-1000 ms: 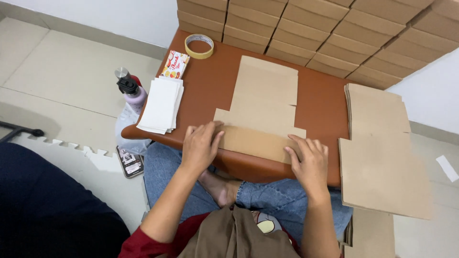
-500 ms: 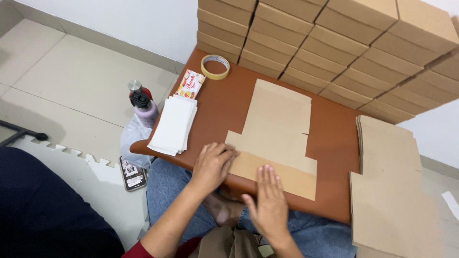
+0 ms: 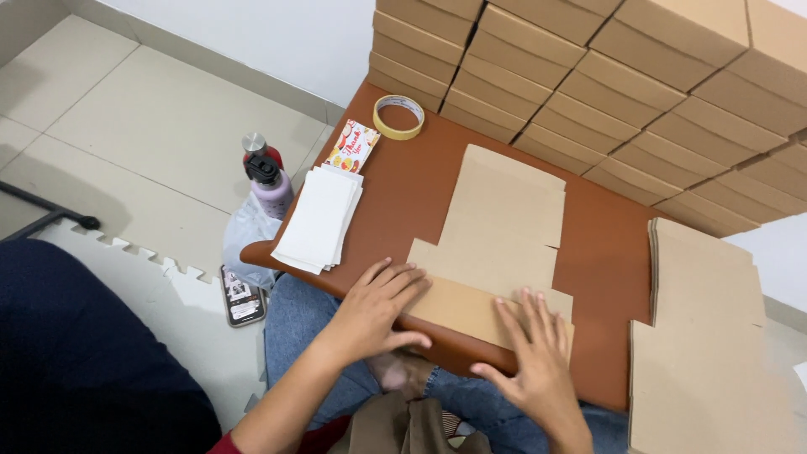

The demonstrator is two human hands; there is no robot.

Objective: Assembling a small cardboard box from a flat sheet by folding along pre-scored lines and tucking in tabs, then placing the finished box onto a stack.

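I'm creasing the flat cardboard box blank (image 3: pixel 496 252) at the desk's (image 3: pixel 403 193) near edge: my left hand (image 3: pixel 378 307) and right hand (image 3: pixel 530 361) lie spread, pressing its folded flap. Next, I'd say, comes another fold.

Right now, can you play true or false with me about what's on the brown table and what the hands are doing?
1. Both hands, the left hand and the right hand, press on the flat cardboard sheet. True.
2. The roll of tape sits on top of the white paper stack. False: it lies apart from the stack, on the brown table near the stacked boxes.
3. A phone lies on the floor beside the table. True.
4. The bottle stands in the middle of the table. False: it stands off the table's left edge.
5. More flat cardboard sheets are piled on the right. True.
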